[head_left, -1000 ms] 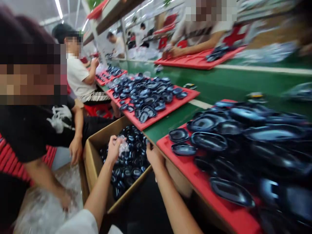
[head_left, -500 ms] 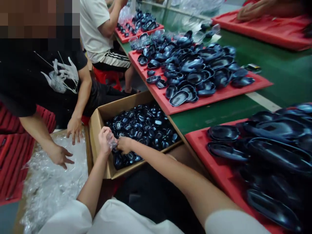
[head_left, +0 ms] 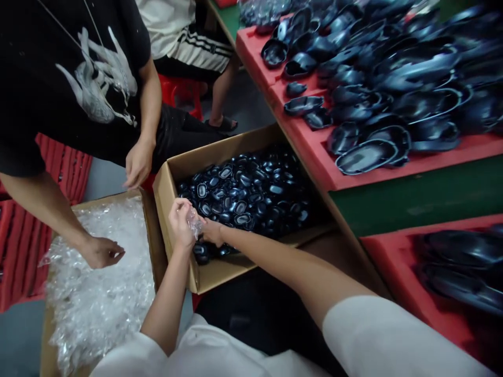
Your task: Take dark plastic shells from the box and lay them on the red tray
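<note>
My left hand is closed around a crumpled clear plastic bag above the near left corner of a cardboard box. The box holds a heap of small, glossy dark-blue oval plastic parts. My right hand meets the bag from the right, low over the parts. Its fingers are bent and drawn together; their tips are hidden, so what they pinch is unclear.
On the left, an open carton is full of clear plastic bags; a co-worker's hands hover there. Red foam trays with larger dark shells lie on the green table. Red trays are stacked far left.
The view has swung down and left. My hands stay together at the bag over the box. The co-worker's spread fingers have drawn in.
</note>
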Demonstrator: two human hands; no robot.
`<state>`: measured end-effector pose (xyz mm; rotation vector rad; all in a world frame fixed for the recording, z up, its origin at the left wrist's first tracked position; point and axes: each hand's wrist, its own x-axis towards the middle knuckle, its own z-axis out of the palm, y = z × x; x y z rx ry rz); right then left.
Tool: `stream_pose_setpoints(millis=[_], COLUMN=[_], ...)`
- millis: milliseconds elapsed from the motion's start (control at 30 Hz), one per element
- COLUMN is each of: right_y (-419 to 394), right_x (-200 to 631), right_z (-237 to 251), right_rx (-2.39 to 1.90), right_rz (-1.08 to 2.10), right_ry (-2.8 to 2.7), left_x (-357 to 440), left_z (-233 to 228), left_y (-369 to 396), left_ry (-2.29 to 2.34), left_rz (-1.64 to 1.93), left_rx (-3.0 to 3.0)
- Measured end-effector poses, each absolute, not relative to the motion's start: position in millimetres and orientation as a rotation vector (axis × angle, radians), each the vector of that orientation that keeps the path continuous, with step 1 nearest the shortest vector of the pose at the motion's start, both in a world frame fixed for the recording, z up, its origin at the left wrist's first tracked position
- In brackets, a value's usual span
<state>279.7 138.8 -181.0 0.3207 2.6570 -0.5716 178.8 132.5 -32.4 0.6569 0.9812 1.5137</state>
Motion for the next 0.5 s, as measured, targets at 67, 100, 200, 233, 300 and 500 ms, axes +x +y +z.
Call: stream_pose_setpoints(millis=[67, 100, 200, 233, 300, 500], right_y=[142, 144, 152, 156, 166, 193], right_x=[294, 301, 322, 329, 346, 414], right_z=[-175, -172, -161, -158, -151, -130], right_rx=[0.304, 0.297, 0.329, 0.352, 0.411, 0.661], right_rz=[-0.512, -0.491, -0.469, -0.456, -0.418, -0.284], right_ry=[2.628, 2.629, 2.642, 2.637, 2.62, 2.573], left_x=[179, 178, 178, 178, 178, 179], left_z=[-32, -32, -32, -32, -32, -32], left_y=[133, 133, 132, 132, 132, 134], left_ry=[0.99, 0.992, 1.0, 1.001, 0.998, 0.99], left_rz=[1.5, 1.492, 1.478, 1.476, 1.481, 1.484], left_rx=[0.657, 0.659, 0.666, 0.666, 0.663, 0.647])
